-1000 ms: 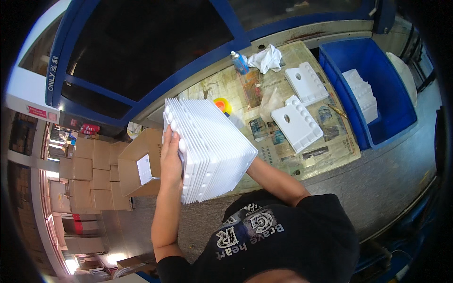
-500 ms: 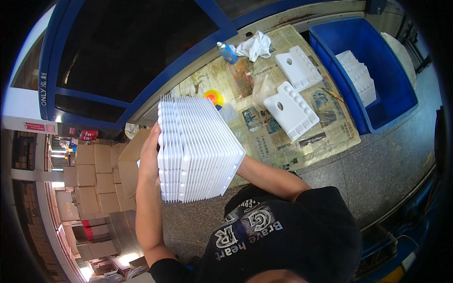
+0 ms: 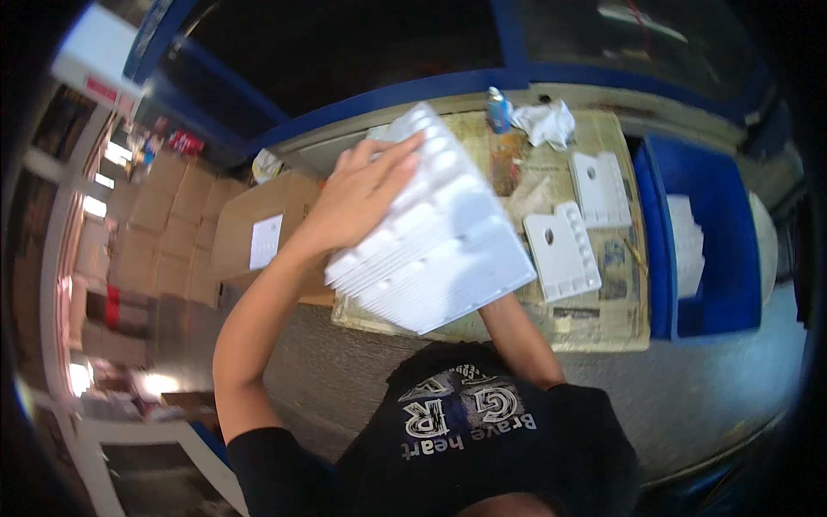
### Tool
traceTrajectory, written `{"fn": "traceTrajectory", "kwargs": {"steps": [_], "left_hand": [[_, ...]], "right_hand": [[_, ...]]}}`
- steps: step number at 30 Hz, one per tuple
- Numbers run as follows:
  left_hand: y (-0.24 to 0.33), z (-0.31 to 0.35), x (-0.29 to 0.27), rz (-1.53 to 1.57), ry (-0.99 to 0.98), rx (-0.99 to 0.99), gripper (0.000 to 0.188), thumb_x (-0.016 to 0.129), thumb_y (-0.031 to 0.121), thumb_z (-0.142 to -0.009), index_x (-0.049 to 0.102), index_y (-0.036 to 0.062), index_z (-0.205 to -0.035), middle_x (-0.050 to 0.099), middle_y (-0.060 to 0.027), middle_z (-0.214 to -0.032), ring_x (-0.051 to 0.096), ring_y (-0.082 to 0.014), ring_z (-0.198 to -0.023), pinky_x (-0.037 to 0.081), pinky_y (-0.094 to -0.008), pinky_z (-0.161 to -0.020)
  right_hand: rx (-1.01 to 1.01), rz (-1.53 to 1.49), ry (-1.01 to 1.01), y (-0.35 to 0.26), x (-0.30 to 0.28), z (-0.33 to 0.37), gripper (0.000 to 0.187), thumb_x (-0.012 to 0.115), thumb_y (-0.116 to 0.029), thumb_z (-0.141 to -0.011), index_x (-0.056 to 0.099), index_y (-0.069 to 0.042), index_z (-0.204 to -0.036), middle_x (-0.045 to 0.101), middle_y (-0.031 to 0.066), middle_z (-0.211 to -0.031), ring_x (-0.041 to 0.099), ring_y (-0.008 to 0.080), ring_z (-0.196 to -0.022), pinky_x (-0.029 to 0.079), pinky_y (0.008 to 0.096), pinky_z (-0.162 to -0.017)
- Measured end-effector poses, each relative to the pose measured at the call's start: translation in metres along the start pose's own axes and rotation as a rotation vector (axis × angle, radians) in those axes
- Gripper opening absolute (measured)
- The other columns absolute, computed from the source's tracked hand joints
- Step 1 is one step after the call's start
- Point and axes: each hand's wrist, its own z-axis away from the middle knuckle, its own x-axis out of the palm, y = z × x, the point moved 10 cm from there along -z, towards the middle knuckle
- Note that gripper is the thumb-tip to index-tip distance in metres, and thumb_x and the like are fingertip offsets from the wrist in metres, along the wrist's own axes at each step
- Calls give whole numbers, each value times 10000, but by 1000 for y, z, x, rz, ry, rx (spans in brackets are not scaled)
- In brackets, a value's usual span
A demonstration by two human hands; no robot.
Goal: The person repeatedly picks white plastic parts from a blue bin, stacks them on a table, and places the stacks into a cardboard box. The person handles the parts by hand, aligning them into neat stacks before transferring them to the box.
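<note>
A thick stack of white plastic paint palettes (image 3: 465, 258), with rounded wells along the edges, is held tilted in the air in front of my chest. My left hand (image 3: 366, 194) presses over the stack's upper left end, its fingers lying across the wells. My right forearm runs up to the lower right side of the stack, where the stack hides the right hand and its fingers. Two loose palettes lie on the paper-covered table: a nearer palette (image 3: 560, 250) and a farther palette (image 3: 599, 189), each with a thumb hole.
An open cardboard box (image 3: 237, 228) stands left of the stack, a white sheet on it. Blue bin (image 3: 719, 323) at right holds more white palettes (image 3: 685, 246). A blue spray can (image 3: 498, 112) and white cloth (image 3: 547, 125) sit at the table's back. Stacked cartons (image 3: 164, 233) fill the far left.
The stack has tipped over and swung right, now partly covering the table. My left hand has moved from its left side onto its upper end. The whole view has turned left.
</note>
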Motion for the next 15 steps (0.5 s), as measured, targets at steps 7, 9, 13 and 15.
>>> {"fn": "traceTrajectory", "kwargs": {"steps": [7, 9, 13, 15], "left_hand": [[27, -16, -5, 13, 63, 87, 604, 299, 518, -946, 474, 116, -1361, 466, -191, -1313, 419, -332, -1219, 303, -508, -1003], [32, -24, -4, 12, -2, 74, 612, 316, 527, -947, 471, 111, -1368, 444, -192, -1365, 385, -333, -1280, 288, -489, -1032], [36, -37, -6, -28, -83, 59, 594, 344, 515, -936, 562, 76, -1272, 541, -200, -1269, 477, -343, -1208, 344, -542, -966], [35, -40, -5, -17, -139, 66, 584, 357, 515, -930, 613, 72, -1210, 596, -196, -1193, 538, -349, -1139, 363, -567, -934]], "right_hand": [[-27, 140, 56, -16, -31, 7, 506, 345, -366, -989, 439, -13, -1339, 528, 133, -1276, 513, 228, -1162, 408, 335, -984], [-29, 176, 73, -17, -38, 10, 514, 341, -374, -989, 436, -13, -1342, 525, 134, -1281, 509, 230, -1167, 403, 337, -990], [-29, 233, 85, -18, -45, 12, 528, 334, -388, -989, 431, -12, -1348, 520, 137, -1291, 502, 234, -1178, 392, 340, -1002], [-29, 254, 86, -18, -46, 10, 536, 330, -395, -989, 429, -12, -1351, 517, 138, -1296, 498, 236, -1183, 387, 342, -1008]]}}
